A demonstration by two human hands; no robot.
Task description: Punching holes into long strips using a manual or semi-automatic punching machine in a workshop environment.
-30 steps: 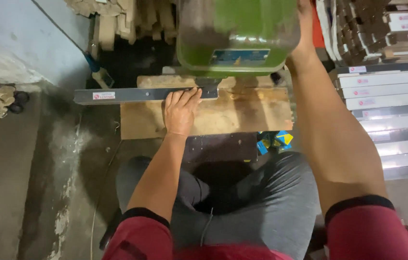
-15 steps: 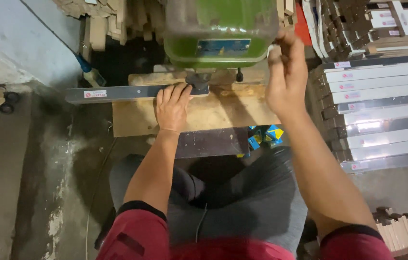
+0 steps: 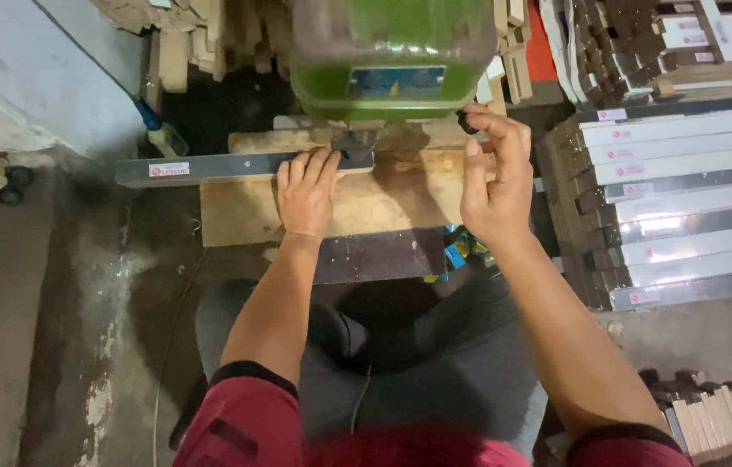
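Currently, a long dark metal strip [image 3: 236, 166] is pressed flat onto the wooden board [image 3: 383, 203] by the left hand [image 3: 307, 190], fingers spread on its right end beneath the green machine [image 3: 392, 56]. At two o'clock from that hand, a small dark knob [image 3: 468, 122] is pinched by the right hand [image 3: 491, 177]. For a clean result, the strip is best kept flat and square, with fingertips held clear of the tool [image 3: 356, 143].

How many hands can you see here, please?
2: the left hand presses the metal strip on the wooden board; the right hand pinches a black knob by the green machine.
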